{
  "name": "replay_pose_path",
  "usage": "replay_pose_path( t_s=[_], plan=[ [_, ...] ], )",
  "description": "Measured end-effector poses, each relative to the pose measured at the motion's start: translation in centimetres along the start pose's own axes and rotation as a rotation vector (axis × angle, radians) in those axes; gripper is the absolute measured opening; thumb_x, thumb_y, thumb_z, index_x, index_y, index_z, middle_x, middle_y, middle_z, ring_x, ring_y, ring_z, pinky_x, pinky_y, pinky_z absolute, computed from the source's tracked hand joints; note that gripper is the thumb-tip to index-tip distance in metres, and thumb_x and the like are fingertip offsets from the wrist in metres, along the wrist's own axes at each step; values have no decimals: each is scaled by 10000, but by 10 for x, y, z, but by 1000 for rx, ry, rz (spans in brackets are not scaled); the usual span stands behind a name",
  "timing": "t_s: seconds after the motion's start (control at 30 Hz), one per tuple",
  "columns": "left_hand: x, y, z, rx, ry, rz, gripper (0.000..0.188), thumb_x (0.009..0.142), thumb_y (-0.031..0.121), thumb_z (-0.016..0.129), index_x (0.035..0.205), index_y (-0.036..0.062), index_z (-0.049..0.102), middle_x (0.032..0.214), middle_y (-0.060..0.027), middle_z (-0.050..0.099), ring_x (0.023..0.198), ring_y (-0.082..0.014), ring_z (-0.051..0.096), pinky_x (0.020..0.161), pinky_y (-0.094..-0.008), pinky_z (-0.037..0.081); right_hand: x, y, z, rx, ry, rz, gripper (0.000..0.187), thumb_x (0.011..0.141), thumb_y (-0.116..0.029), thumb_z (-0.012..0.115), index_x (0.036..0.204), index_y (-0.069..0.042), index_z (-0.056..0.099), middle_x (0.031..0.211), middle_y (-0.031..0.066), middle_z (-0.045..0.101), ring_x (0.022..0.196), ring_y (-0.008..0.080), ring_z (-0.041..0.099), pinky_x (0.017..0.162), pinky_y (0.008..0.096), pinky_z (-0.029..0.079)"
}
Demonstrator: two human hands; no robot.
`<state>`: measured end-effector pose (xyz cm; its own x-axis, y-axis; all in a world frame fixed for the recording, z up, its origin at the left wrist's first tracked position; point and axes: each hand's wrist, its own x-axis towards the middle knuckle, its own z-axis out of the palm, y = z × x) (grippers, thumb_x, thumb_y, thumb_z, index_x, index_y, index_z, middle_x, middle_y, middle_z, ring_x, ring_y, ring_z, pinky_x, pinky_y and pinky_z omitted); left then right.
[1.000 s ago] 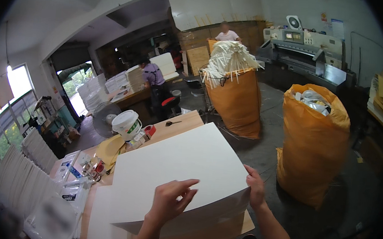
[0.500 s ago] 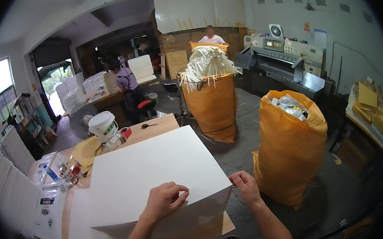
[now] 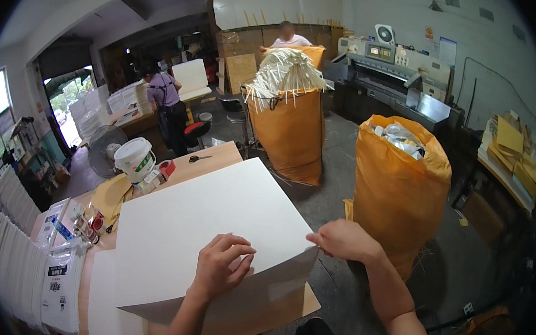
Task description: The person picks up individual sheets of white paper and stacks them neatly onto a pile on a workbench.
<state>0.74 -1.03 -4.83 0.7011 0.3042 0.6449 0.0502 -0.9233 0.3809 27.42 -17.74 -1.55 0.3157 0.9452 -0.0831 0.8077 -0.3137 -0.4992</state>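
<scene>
A large white sheet of card [image 3: 207, 226] lies across the wooden table [image 3: 282, 310], its near edge lifted and curling over the table's front. My left hand [image 3: 221, 266] rests on top of the sheet near that edge, fingers bent and pressing down. My right hand [image 3: 341, 238] pinches the sheet's right corner, which juts past the table's side. Another white sheet [image 3: 103, 299] lies flat underneath, at the left.
A white bucket [image 3: 134, 159], scissors [image 3: 199, 158], a yellow cloth [image 3: 110, 194] and small bottles [image 3: 84, 225] crowd the table's far left. Two tall orange sacks [image 3: 399, 184] [image 3: 290, 128] stand on the floor at right. A paper-cutting machine [image 3: 392, 70] and two people stand further back.
My right hand has slid along the sheet's edge to its right corner. My left hand stays pressed on the sheet. The view has turned slightly.
</scene>
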Motion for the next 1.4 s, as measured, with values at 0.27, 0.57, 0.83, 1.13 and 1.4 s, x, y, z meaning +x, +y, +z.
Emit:
replay_pose_path(
  t_s=[0.27,0.57,0.83,1.13,1.4],
  plan=[
    [3,6,0,-228,-108,-197,199,931,94,750,1123,42,755,1239,-170,717,1137,-346,712,984,-408,559,30,-42,58,724,706,-108,443,1037,-331,719,791,-25,515,619,74,530,567,179,588,548,363,470],
    [0,-3,-7,-222,-62,-164,259,949,207,785,1147,45,750,1241,-167,725,1174,-342,698,1018,-416,544,34,-54,40,1204,451,-175,354,1060,-226,625,740,-106,533,661,-26,541,541,71,500,486,247,404],
    [-3,-8,-2,-255,-43,-181,203,956,174,773,1123,60,754,1174,-146,737,1126,-312,708,975,-410,562,11,-7,62,506,696,-78,530,1028,-291,719,678,-32,416,595,11,412,595,96,372,518,357,300],
    [-6,-12,0,-152,-57,-134,164,954,223,777,1026,76,769,1038,-95,750,1028,-288,707,864,-403,581,-5,6,57,316,360,73,556,1001,-411,732,705,20,546,587,112,527,546,174,557,538,380,432],
    [-5,-7,-2,-202,-55,-198,147,945,183,780,1035,67,767,1046,-110,735,1001,-291,709,865,-388,580,16,-26,44,572,523,-82,396,1033,-274,717,787,-74,479,663,13,537,558,95,537,510,293,439]
  ],
)
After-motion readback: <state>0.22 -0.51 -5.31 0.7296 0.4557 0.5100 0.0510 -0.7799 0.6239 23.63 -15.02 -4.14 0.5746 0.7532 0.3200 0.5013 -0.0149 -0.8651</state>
